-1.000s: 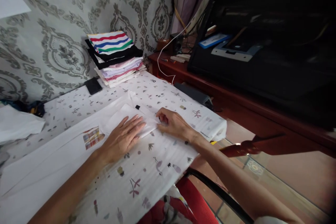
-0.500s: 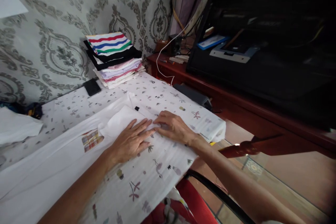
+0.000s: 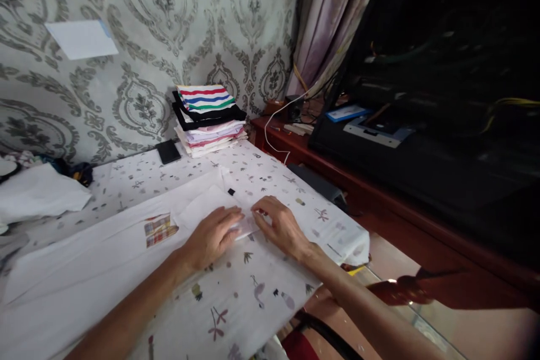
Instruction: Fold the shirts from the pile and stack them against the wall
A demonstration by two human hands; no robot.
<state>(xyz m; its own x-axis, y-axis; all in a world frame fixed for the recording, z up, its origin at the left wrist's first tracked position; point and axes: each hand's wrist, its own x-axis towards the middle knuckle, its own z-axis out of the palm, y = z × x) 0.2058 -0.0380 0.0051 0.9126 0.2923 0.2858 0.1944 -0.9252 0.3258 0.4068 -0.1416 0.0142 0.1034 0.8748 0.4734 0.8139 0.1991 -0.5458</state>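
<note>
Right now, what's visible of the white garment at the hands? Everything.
The white garment looks like thin, soft cloth, with a red-and-yellow plaid patch on its upward face. It lies slightly creased on the printed tablecloth, stretching from the lower left, where it runs out of view, toward the middle. A part near its far end looks folded over. The left hand rests on that end; the right hand is at its edge, grip unclear. The left forearm hides some of it.
</note>
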